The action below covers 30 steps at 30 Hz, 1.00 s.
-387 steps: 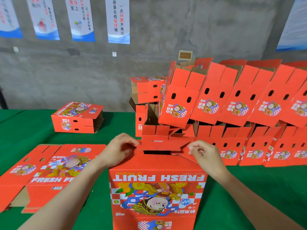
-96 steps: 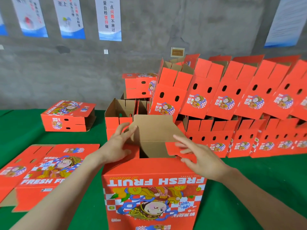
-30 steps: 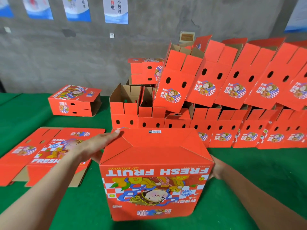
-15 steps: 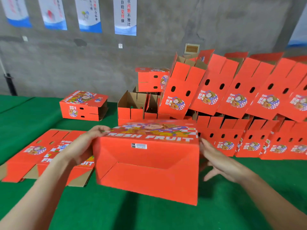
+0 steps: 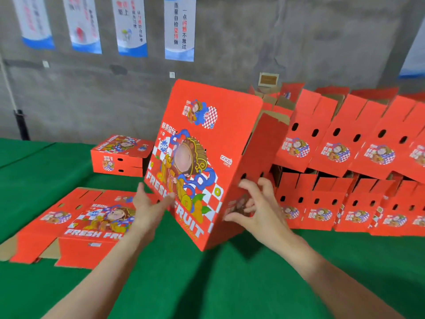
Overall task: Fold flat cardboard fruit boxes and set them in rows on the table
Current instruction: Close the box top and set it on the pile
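On my feed the folded fruit box (image 5: 202, 157) is in the middle of the table (image 5: 207, 284). It is tipped steeply, so its big printed face, reading FRESH FRUIT, leans toward me and to the left. One low corner is down by the green cloth, and I cannot tell whether that corner touches it. At the box's upper right a loose flap shows brown cardboard.

The left hand (image 5: 149, 208) is flat with straight fingers, its fingertips pressed against the lower left of the printed face; it wraps round nothing. The right hand (image 5: 257, 208) lies spread on the narrow side panel just below the two vent holes. Its fingers are apart and only lightly bent, and the thumb reaches to the box's near corner edge. It presses rather than clasps, so I read both hands as open against the cardboard.

Toward the left edge of the table a flat box blank (image 5: 92, 222) lies printed side up, partly behind the left forearm. Beyond it, nearer the far edge, a low closed box (image 5: 119, 157) rests on the cloth. Along the far edge to the right a lower row of boxes (image 5: 345, 203) stands side by side. An upper row of boxes (image 5: 345, 139) leans tilted on top of them, just behind the held box. Posters (image 5: 179, 28) hang on the grey wall past the far edge
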Tool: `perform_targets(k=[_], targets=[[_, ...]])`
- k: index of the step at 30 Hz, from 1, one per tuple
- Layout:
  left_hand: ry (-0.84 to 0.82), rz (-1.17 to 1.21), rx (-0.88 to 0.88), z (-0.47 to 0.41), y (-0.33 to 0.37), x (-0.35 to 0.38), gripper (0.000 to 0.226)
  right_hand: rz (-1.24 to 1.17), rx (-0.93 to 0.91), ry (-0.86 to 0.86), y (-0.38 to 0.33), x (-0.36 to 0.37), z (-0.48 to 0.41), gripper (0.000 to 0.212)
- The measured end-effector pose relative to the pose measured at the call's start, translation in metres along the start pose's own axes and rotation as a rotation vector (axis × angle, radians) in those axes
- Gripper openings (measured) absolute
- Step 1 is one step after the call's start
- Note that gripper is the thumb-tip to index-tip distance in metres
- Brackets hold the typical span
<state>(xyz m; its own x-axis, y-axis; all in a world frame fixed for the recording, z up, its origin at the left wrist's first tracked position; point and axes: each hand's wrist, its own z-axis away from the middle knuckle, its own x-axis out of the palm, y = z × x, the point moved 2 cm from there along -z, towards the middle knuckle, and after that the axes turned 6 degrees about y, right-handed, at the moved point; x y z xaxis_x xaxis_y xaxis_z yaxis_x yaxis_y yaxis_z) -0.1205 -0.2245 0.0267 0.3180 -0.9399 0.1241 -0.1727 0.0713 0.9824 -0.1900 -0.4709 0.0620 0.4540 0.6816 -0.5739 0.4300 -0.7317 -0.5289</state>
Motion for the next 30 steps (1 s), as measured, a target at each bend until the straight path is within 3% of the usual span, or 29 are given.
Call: perform_targets(k=[3,5,9,12,18,26,30], targets=[[-0.08,-0.177,0.332,0.023,0.008,0.009,0.071,0.009,-0.009,0.106,-0.011,0.022,-0.02,0.069],[-0.101,-0.274,0.546,0.028,0.008,0.012,0.066,0.006,-0.024,0.167,-0.018,0.035,-0.039,0.068],[-0.077,-0.343,0.703,0.01,0.016,0.015,0.057,-0.026,-0.019,0.199,-0.021,0.058,-0.086,0.069],[-0.141,-0.446,0.703,-0.028,0.022,0.023,0.052,0.012,-0.021,0.21,-0.023,0.073,-0.129,0.064],[-0.415,-0.592,0.611,-0.107,0.028,0.048,0.072,0.249,0.143,0.132,-0.012,0.096,-0.207,0.064],[-0.458,-0.542,0.389,-0.202,0.008,0.102,0.058,0.473,0.349,0.079,0.031,0.124,-0.256,0.083],[-0.527,-0.503,0.376,-0.218,-0.007,0.128,0.059,0.435,0.248,0.29,0.042,0.129,-0.251,0.074]])
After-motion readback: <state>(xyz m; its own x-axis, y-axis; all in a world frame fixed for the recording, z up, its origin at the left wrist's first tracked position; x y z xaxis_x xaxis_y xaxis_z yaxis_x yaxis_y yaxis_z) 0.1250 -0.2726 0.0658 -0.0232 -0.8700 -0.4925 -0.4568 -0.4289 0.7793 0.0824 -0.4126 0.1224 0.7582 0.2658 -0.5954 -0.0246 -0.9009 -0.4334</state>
